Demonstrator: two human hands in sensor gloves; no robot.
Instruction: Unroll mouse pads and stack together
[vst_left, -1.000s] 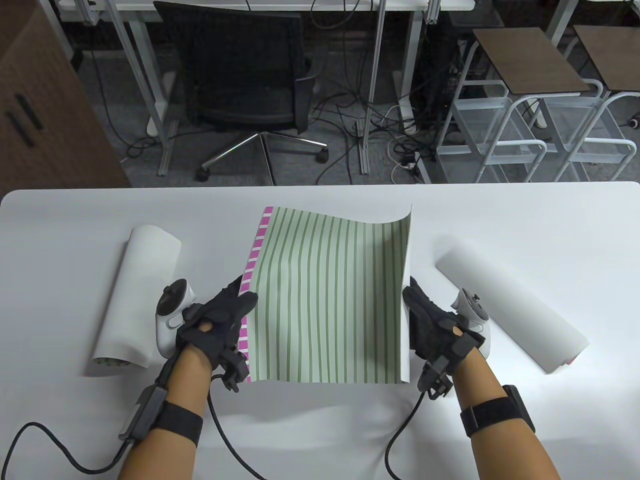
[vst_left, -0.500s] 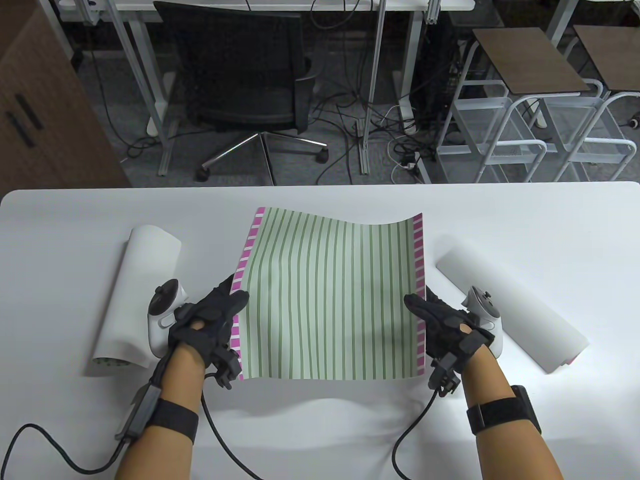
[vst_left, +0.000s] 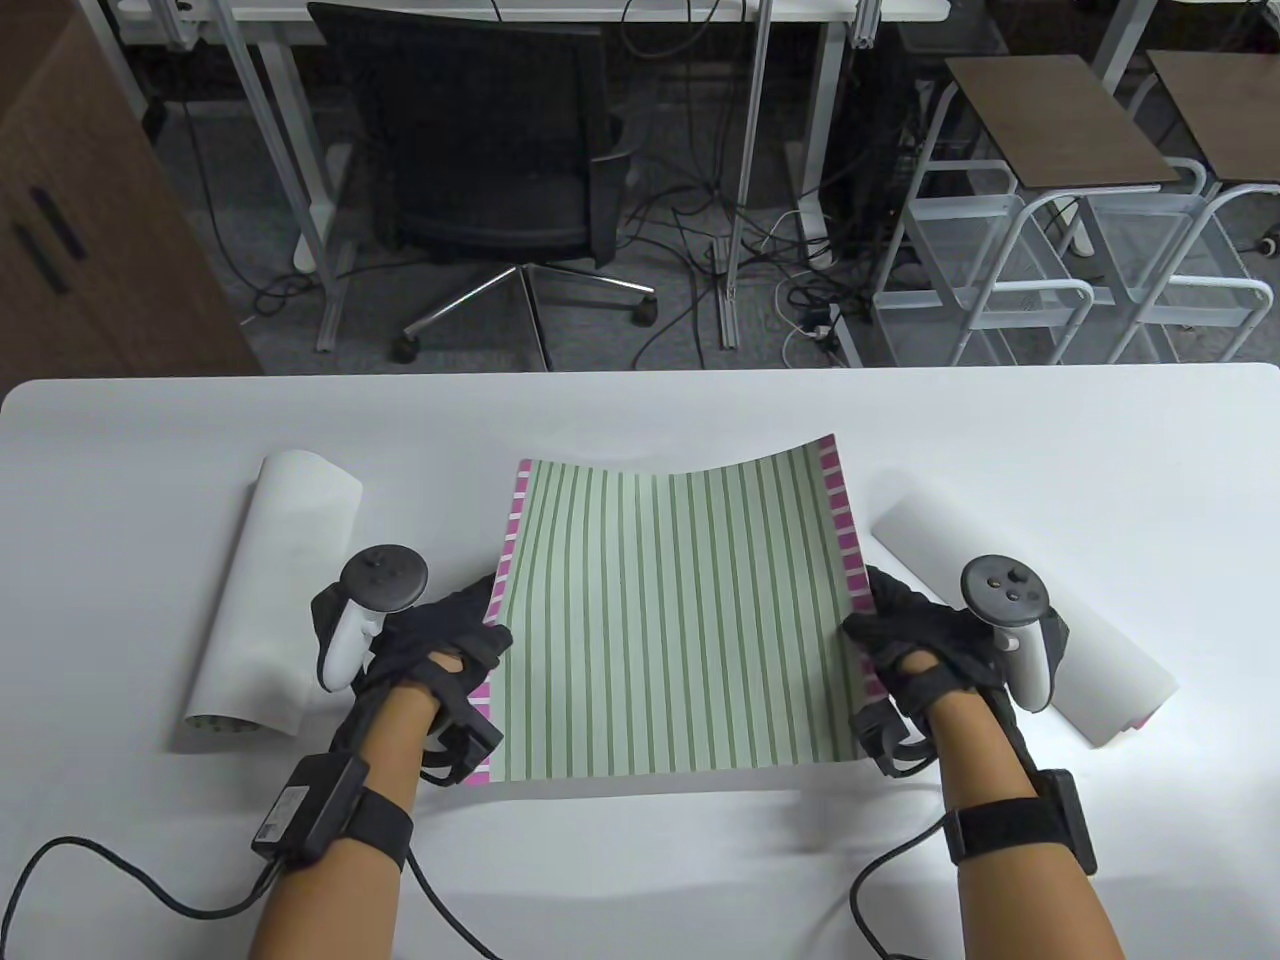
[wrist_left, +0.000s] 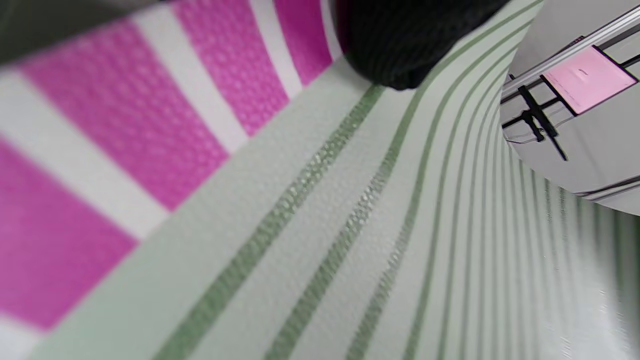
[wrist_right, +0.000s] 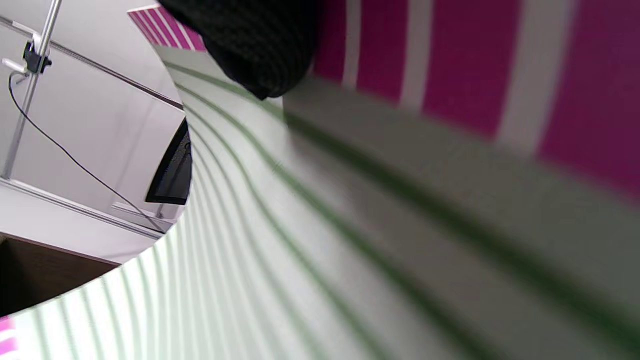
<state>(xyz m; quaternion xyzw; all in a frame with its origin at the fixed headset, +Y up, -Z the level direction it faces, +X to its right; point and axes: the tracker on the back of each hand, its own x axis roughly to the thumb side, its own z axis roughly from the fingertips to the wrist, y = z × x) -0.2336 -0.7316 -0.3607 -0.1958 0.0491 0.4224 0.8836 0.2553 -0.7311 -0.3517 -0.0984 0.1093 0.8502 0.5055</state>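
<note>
the green-striped mouse pad with pink-and-white side bands (vst_left: 670, 620) lies spread at the middle of the white table (vst_left: 640, 860), its far edge bowed. the left hand (vst_left: 430, 650) grips its left band, the right hand (vst_left: 915, 645) its right band, fingers clamped on the edges. 2 white rolled mouse pads flank it: left roll (vst_left: 270, 600), right roll (vst_left: 1010, 610).

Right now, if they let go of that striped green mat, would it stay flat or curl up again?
Probably curl back. The striped mat bows between the left hand and right hand, so it looks thin and floppy. The two white rolls beside it remain rolled, suggesting the material keeps its curl.
</note>
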